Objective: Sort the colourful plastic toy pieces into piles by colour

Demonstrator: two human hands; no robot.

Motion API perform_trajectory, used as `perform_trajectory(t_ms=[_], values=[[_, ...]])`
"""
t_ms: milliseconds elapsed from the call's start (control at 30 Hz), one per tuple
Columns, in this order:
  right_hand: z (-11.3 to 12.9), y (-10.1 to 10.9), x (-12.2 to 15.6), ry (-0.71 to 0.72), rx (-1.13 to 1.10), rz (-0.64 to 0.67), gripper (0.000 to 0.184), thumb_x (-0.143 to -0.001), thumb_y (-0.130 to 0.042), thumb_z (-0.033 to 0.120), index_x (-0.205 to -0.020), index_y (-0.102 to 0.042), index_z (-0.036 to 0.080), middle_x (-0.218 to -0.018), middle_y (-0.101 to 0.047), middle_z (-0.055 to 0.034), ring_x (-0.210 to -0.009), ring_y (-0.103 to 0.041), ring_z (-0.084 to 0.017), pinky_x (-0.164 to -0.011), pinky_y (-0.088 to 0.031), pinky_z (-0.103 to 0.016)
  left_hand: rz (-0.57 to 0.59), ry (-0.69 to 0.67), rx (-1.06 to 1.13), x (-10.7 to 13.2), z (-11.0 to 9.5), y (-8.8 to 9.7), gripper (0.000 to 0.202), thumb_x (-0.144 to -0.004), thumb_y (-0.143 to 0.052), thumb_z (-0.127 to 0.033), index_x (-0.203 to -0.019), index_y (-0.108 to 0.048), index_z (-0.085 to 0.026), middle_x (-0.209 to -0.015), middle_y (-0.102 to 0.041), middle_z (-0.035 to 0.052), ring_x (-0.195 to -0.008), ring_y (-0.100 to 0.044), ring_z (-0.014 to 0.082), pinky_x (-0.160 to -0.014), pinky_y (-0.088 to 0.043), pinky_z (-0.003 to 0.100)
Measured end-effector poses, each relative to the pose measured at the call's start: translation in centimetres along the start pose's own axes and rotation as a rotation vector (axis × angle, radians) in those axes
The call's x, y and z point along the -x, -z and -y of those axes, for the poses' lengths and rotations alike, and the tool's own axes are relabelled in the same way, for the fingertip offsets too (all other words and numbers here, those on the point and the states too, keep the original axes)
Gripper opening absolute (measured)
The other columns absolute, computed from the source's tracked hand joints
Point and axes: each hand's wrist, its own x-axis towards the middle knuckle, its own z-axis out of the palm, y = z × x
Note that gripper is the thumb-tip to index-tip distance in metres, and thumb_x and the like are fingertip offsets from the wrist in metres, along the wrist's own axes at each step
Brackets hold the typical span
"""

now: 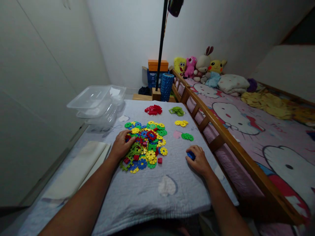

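A mixed pile of plastic snowflake-disc building pieces (pixel 150 154), in yellow, green, blue and red, lies in the middle of the cloth-covered table. My left hand (pixel 121 145) rests at the pile's left edge, fingers apart and touching the pieces, with nothing visibly lifted. On the right side of the table, my right hand (pixel 199 160) closes around blue disc pieces (pixel 190 155) low on the cloth; their number is hidden by the fingers. Beyond it are small one-colour groups: green discs (pixel 187 136), yellow discs (pixel 181 123), light-green pieces (pixel 176 111) and red pieces (pixel 153 110).
Stacked clear plastic containers (pixel 90 98) stand at the back left. A folded cream cloth (pixel 76 168) lies along the left side. A wooden bed rail (pixel 209 123) borders the right edge, and a black pole (pixel 161 46) rises behind the table.
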Motion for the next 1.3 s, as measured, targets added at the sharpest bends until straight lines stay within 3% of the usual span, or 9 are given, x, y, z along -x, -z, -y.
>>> perform_trajectory(t_ms=[133, 267, 400, 500, 667, 833, 1000, 1167, 1300], values=[[0.4, 0.2, -0.3, 0.008, -0.002, -0.043, 0.016, -0.08, -0.061, 0.025, -0.094, -0.068, 0.022, -0.105, -0.066, -0.0081, -0.105, -0.056, -0.027, -0.097, -0.041, -0.042, -0.033, 0.001, 0.014, 0.2, -0.4, 0.3, 0.047, -0.082, -0.055, -0.053, -0.113, -0.062, -0.02, -0.126, -0.062, 0.012, -0.121, -0.057, 0.0292, -0.11, -0.043, 0.046], [2.5, -0.4, -2.1, 0.051, -0.026, -0.071, 0.02, -0.082, -0.062, 0.026, -0.101, -0.068, 0.022, -0.114, -0.067, -0.0087, -0.113, -0.054, -0.028, -0.102, -0.038, -0.043, -0.098, -0.001, 0.038, 0.1, -0.4, 0.4, 0.041, -0.083, -0.054, -0.049, -0.109, -0.065, -0.019, -0.122, -0.064, 0.011, -0.12, -0.058, 0.0278, -0.11, -0.043, 0.043], [6.1, -2.4, -4.9, 0.104, -0.033, 0.063, 0.019, -0.085, -0.058, 0.021, -0.1, -0.069, 0.021, -0.11, -0.069, -0.0086, -0.11, -0.056, -0.025, -0.102, -0.038, -0.039, -0.137, 0.077, 0.106, 0.0, 0.3, 0.1, 0.043, -0.083, -0.055, -0.05, -0.11, -0.066, -0.018, -0.118, -0.065, 0.0103, -0.108, -0.063, 0.0261, -0.101, -0.05, 0.042], [8.2, -4.3, -6.9, 0.042, 0.021, 0.098, 0.025, -0.086, -0.057, 0.02, -0.108, -0.069, 0.018, -0.114, -0.066, -0.0118, -0.111, -0.055, -0.026, -0.099, -0.039, -0.037, -0.151, 0.132, 0.168, -0.1, 0.8, -0.1, 0.045, -0.083, -0.056, -0.051, -0.112, -0.065, -0.018, -0.114, -0.066, 0.0098, -0.101, -0.066, 0.0244, -0.093, -0.054, 0.04], [9.3, -6.4, -8.1, -0.072, 0.08, 0.115, 0.024, -0.083, -0.063, 0.028, -0.106, -0.069, 0.022, -0.114, -0.064, -0.0114, -0.109, -0.053, -0.028, -0.091, -0.04, -0.036, -0.14, 0.136, 0.17, -0.2, 1.2, -0.3, 0.043, -0.083, -0.057, -0.05, -0.111, -0.065, -0.018, -0.114, -0.067, 0.0102, -0.1, -0.067, 0.0239, -0.088, -0.056, 0.038], [8.4, -6.6, -8.2, -0.102, -0.06, 0.093, 0.019, -0.076, -0.063, 0.021, -0.094, -0.064, 0.02, -0.099, -0.065, -0.0063, -0.095, -0.056, -0.023, -0.079, -0.041, -0.03, -0.15, 0.115, 0.151, -0.1, 1.0, -0.2, 0.041, -0.083, -0.057, -0.049, -0.109, -0.065, -0.019, -0.118, -0.065, 0.0108, -0.101, -0.067, 0.024, -0.087, -0.056, 0.037], [5.7, -4.7, -9.8, -0.15, -0.353, 0.095, 0.006, -0.075, -0.054, 0.021, -0.077, -0.06, 0.02, -0.07, -0.061, 0.0011, -0.066, -0.055, -0.015, -0.061, -0.038, -0.025, -0.147, 0.108, 0.115, 0.0, 0.8, -0.2, 0.039, -0.084, -0.056, -0.048, -0.109, -0.066, -0.019, -0.117, -0.065, 0.0103, -0.102, -0.066, 0.0245, -0.088, -0.056, 0.038], [1.1, -1.9, -14.0, -0.218, -0.288, -0.099, 0.007, -0.068, -0.057, 0.023, -0.073, -0.062, 0.02, -0.07, -0.065, 0.0003, -0.068, -0.058, -0.016, -0.064, -0.042, -0.026, -0.155, 0.103, 0.117, 0.0, 0.8, -0.3, 0.04, -0.085, -0.054, -0.05, -0.108, -0.065, -0.019, -0.115, -0.065, 0.0101, -0.103, -0.066, 0.0249, -0.092, -0.054, 0.04], [-1.9, -1.3, -17.4, -0.34, -0.185, -0.185, 0.011, -0.065, -0.057, 0.02, -0.074, -0.065, 0.019, -0.071, -0.067, -0.0003, -0.069, -0.06, -0.016, -0.064, -0.044, -0.025, -0.155, 0.095, 0.105, 0.0, 0.8, -0.2, 0.041, -0.085, -0.054, -0.051, -0.109, -0.066, -0.02, -0.117, -0.064, 0.0099, -0.103, -0.066, 0.0251, -0.094, -0.054, 0.04]])
